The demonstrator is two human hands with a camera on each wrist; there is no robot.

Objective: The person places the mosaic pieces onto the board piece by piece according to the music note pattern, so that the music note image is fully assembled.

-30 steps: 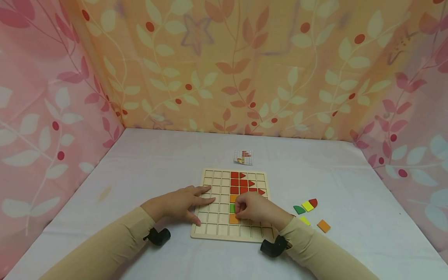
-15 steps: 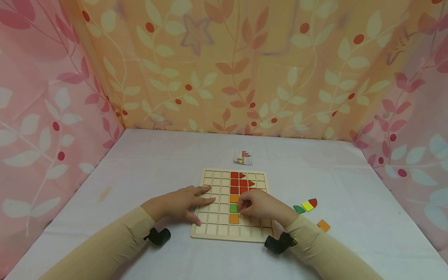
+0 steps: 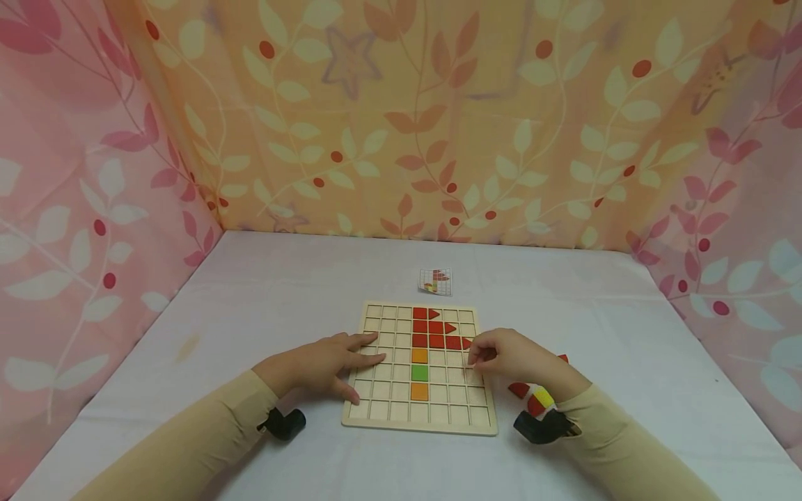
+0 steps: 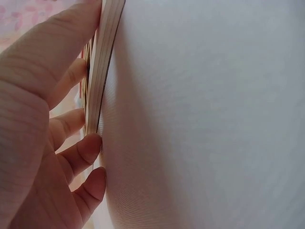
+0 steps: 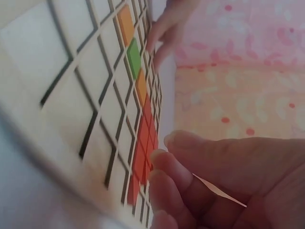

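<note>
A square wooden grid board point(image 3: 391, 417) lies on the table. In it sit rows of red tiles point(image 3: 420, 340) ending in red points, with an orange tile point(image 3: 419, 355), a green tile point(image 3: 419, 373) and another orange tile point(image 3: 419, 392) in a column below. My left hand point(image 3: 313, 363) rests on the board's left edge, fingers spread; in the left wrist view its thumb point(image 4: 62, 43) lies along that edge. Over the board's right edge is my right hand point(image 3: 516, 358), fingers loosely bent. Nothing shows between its thumb and fingertips point(image 5: 159, 183) in the right wrist view.
Right of the board lie loose pieces: a red one point(image 3: 519, 390), and a yellow one point(image 3: 542, 397) against another red one point(image 3: 535, 406). The right arm partly hides others. A small printed pattern card point(image 3: 435, 282) lies behind the board. Patterned curtains point(image 3: 401, 139) surround the table.
My right hand has moved right, from beside the green tile to the board's right edge, uncovering the middle cells. Its forearm now covers some loose pieces. The left hand stays put.
</note>
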